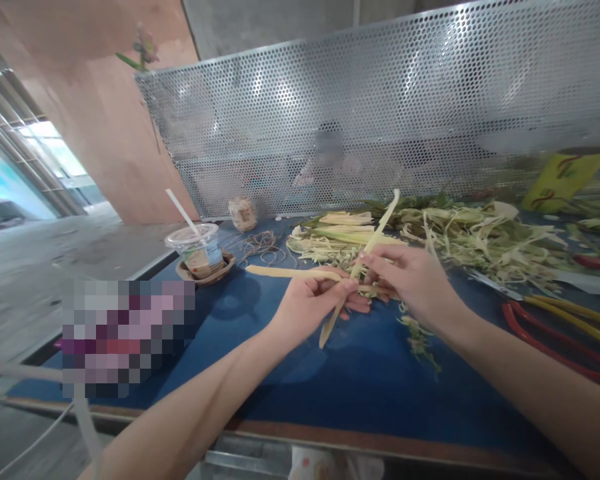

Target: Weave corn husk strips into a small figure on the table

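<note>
Pale yellow-green plant strips (383,227) cross between my two hands above the blue table. My left hand (313,297) is closed, its thumb pressing where the strips cross; one strip end sticks out to the left and another points down toward me. With thumb and fingers pinched, my right hand (405,277) grips the strip that rises up and away. A thin green sprig (420,343) lies on the table just below my right hand. Behind the hands is a pile of cut pale strips (335,237). My fingers partly hide the crossing.
Leafy husk-like scraps (480,240) spread at the back right, near a yellow container (565,180). Red-handled scissors (555,340) and a yellow-handled tool (575,313) lie right. A cup with a straw (197,250), twine (265,247) and a jar (243,215) stand left, before a perforated metal panel (290,113).
</note>
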